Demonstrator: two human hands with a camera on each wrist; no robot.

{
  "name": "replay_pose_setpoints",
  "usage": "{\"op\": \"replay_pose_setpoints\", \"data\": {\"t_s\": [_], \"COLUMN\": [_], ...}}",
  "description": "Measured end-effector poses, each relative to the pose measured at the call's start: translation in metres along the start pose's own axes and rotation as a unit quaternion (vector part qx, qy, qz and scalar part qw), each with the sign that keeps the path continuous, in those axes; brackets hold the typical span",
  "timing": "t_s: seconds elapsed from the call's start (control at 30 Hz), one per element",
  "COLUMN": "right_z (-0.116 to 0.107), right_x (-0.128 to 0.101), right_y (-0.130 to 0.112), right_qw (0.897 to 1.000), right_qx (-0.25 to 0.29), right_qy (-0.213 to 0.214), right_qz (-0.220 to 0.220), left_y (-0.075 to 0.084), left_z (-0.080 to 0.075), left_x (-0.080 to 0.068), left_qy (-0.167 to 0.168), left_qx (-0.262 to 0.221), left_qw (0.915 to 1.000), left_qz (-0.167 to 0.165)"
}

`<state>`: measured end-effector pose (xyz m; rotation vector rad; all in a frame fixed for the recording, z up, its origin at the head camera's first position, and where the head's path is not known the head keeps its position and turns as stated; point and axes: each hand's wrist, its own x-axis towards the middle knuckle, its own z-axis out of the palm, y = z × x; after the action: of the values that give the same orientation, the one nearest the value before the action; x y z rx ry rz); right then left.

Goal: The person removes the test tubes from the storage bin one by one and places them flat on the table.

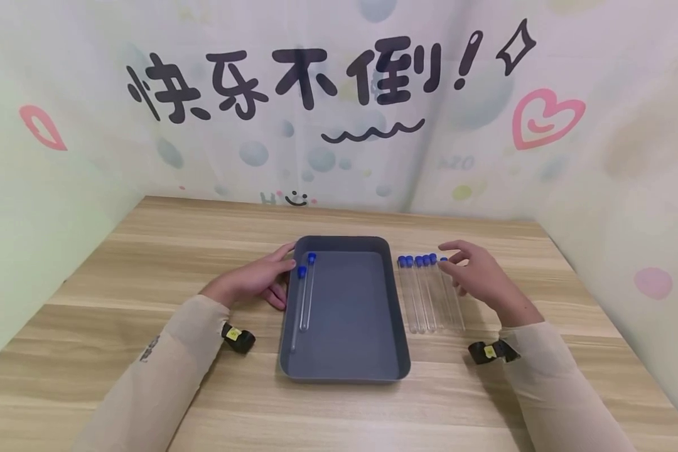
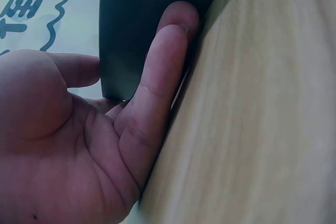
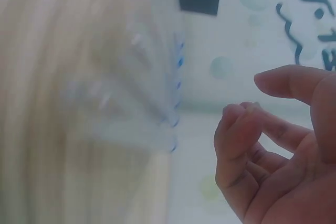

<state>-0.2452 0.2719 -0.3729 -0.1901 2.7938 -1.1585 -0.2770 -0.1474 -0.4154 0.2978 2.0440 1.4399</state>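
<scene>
Straight fingers of my left hand point(image 1: 260, 279) rest along the outer left wall of a dark grey tray point(image 1: 350, 371), its thumb at the rim. In the left wrist view the fingers point(image 2: 157, 77) lie against that wall, close to the tabletop. Inside the tray, two clear test tubes point(image 1: 307, 301) with blue caps lie along the left side. Above the right end of a row of similar capped test tubes point(image 1: 419, 295) hovers my right hand point(image 1: 477, 276). Its fingers are bent, with the thumb apart, and nothing is between them; the right wrist view blurs the tubes point(image 3: 131, 87).
Everything lies on a light wood-grain table point(image 1: 203, 389). A printed cloth point(image 1: 328, 157) with dark lettering hangs behind its far edge. The tube row is just right of the tray's right wall. Black straps point(image 1: 238, 338) are worn at both wrists.
</scene>
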Motion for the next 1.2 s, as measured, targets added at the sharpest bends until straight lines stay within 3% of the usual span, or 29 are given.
{"op": "replay_pose_setpoints", "data": {"t_s": [0.23, 0.57, 1.2], "right_z": [0.009, 0.04, 0.077], "right_x": [-0.008, -0.009, 0.015], "right_y": [-0.036, -0.082, -0.12], "right_qw": [0.999, 0.996, 0.994], "right_qx": [0.011, 0.036, 0.044], "right_qy": [0.008, -0.012, -0.051], "right_qz": [-0.04, -0.087, -0.086], "left_y": [0.001, 0.0, -0.003], "left_z": [0.0, -0.003, -0.001], "left_x": [-0.001, 0.0, 0.005], "left_qy": [0.0, 0.001, 0.003], "left_qx": [0.003, -0.002, -0.01], "left_qw": [1.0, 1.0, 0.9999], "left_qz": [0.0, -0.001, 0.0]}}
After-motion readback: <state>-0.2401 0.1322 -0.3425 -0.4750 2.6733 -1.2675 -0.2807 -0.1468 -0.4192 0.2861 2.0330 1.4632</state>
